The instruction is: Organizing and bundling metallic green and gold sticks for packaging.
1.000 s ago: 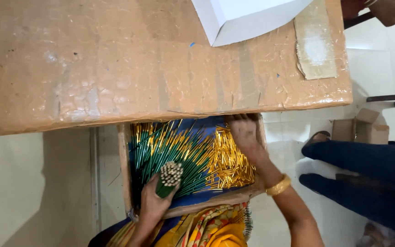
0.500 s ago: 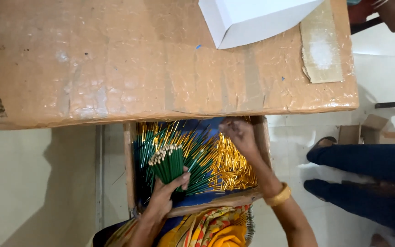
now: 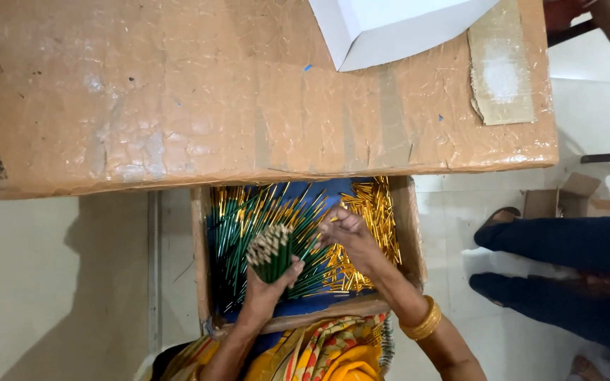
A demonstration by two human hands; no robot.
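Green sticks with pale tips, bunched upright in left hand (image 3: 266,286), fist wrapped round bundle (image 3: 271,252). Bundle over wooden tray (image 3: 200,247) on lap, below cardboard-covered table (image 3: 178,92). Loose green-gold sticks (image 3: 238,226) spread beneath. Right hand (image 3: 347,236) just beside, fingers curled narrow on loose sticks near gold pile (image 3: 372,219); bangle (image 3: 423,323) on wrist.

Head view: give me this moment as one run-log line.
left hand: holds upright bundle of green pencils | right hand: on loose gold-tipped pencils | wooden tray: under cardboard-covered table
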